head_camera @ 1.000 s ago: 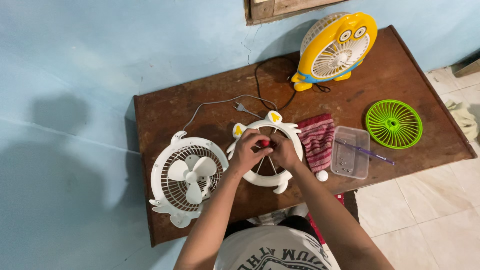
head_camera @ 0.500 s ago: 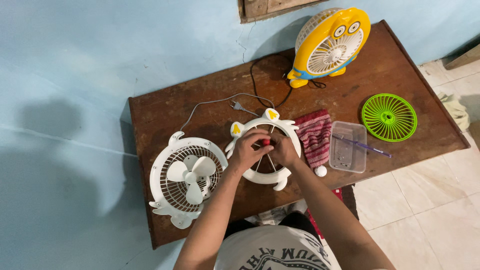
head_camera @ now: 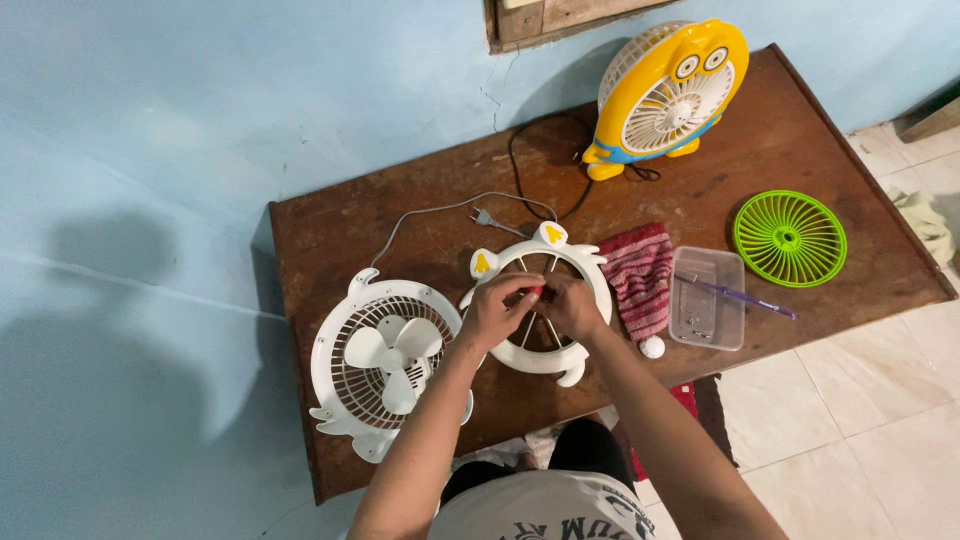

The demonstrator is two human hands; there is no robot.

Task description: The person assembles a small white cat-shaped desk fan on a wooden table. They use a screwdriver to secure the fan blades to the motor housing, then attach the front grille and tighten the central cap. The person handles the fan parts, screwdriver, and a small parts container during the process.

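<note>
- My left hand point(head_camera: 497, 312) & right hand point(head_camera: 571, 305) meet over the centre of the white fan frame point(head_camera: 540, 300), which lies flat at the near-middle of the surface point(head_camera: 330, 235). Both are pinched narrow around a small red piece point(head_camera: 537, 291) at the hub; can't tell which fingers actually carry it.
- Frame looks like thin moulded plastic: light, stiff at the rim, spokes prob. brittle. Best taken by the outer ring, not the spokes or little yellow-tipped ears. Red bit is tiny, likely slippery, so fingertip pinch only.
- Just left of it: white fan body w/ blades point(head_camera: 388, 360), face up, overhanging the near edge a bit. Its grey cord and plug point(head_camera: 483, 216) trail behind.
- Right of frame: red striped cloth point(head_camera: 638, 275), soft; a small white knob point(head_camera: 652, 348) at its near end; clear plastic tray point(head_camera: 708, 312) w/ a purple pen-like tool point(head_camera: 745, 299) across it.
- Further right: green round grille point(head_camera: 789, 239), flat.
- Far back: yellow fan point(head_camera: 668, 92) standing upright, black cord beside it.
- Surface is worn brown wood, scuffed, pushed against a pale blue wall point(head_camera: 200, 120); pale tile floor point(head_camera: 850, 400) at right.
</note>
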